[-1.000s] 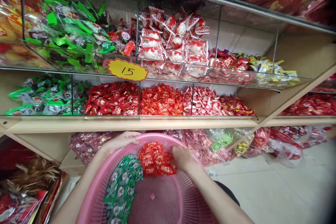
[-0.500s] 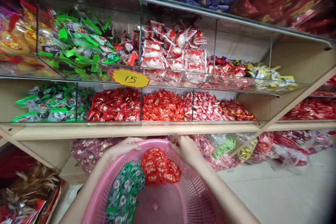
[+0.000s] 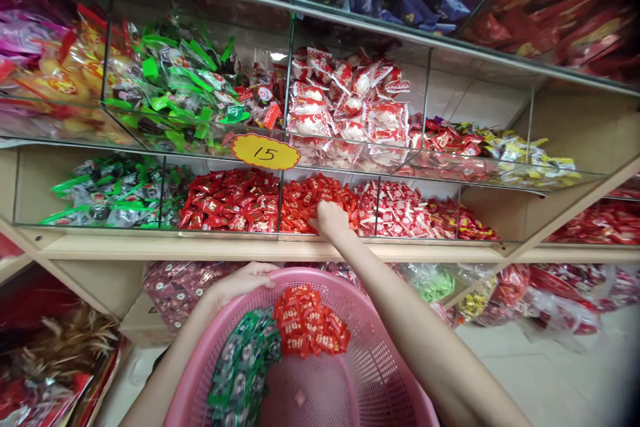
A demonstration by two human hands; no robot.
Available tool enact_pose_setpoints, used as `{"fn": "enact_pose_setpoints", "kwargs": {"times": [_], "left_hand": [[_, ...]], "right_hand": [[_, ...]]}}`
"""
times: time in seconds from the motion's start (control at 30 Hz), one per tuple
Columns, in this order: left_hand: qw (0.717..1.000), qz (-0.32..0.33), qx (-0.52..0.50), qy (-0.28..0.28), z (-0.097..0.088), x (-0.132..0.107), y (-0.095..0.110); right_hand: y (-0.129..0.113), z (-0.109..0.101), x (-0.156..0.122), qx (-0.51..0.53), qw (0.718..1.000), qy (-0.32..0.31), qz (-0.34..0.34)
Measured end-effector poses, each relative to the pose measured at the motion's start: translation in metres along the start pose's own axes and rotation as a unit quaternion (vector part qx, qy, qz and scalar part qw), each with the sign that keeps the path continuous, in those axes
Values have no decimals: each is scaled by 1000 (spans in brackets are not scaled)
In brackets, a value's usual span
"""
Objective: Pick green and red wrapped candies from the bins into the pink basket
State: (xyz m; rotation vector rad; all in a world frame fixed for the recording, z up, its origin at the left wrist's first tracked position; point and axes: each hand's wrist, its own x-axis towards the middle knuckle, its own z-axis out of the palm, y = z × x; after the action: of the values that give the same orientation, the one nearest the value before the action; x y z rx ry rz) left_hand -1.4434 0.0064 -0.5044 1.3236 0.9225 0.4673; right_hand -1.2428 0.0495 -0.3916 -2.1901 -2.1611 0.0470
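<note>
A pink plastic basket (image 3: 395, 347) is held from its far left rim by my left hand (image 3: 250, 280), the fingers curled over the edge. Inside it lie green-wrapped candies (image 3: 245, 367) on the left and red-orange wrapped candies (image 3: 313, 320) near the far side. My right hand (image 3: 331, 219) reaches over the shelf's front edge to a compartment of matching red-orange candies (image 3: 300, 203). Its fingers are curled inward; what they hold, if anything, is hidden.
Dark red candies (image 3: 233, 200) and pink-white candies (image 3: 397, 207) flank that compartment. A yellow price tag (image 3: 266, 151) marked 15 hangs above. The wooden shelf edge (image 3: 150, 247) runs between the basket and the bins. Bagged sweets (image 3: 505, 280) sit low on the right.
My right hand has left the basket's rim and moved up and forward to the red-orange candies on the shelf. My left hand still grips the basket. The view has shifted slightly.
</note>
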Motion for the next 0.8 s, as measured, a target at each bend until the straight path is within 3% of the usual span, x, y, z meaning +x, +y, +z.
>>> {"fn": "enact_pose_setpoints", "kwargs": {"times": [0.13,0.8], "left_hand": [[1000,0,2,1,0,0,1],[999,-8,47,19,-2,2,1]], "right_hand": [[-4,7,7,13,1000,24,10],[2,10,10,53,998,2,25]]}}
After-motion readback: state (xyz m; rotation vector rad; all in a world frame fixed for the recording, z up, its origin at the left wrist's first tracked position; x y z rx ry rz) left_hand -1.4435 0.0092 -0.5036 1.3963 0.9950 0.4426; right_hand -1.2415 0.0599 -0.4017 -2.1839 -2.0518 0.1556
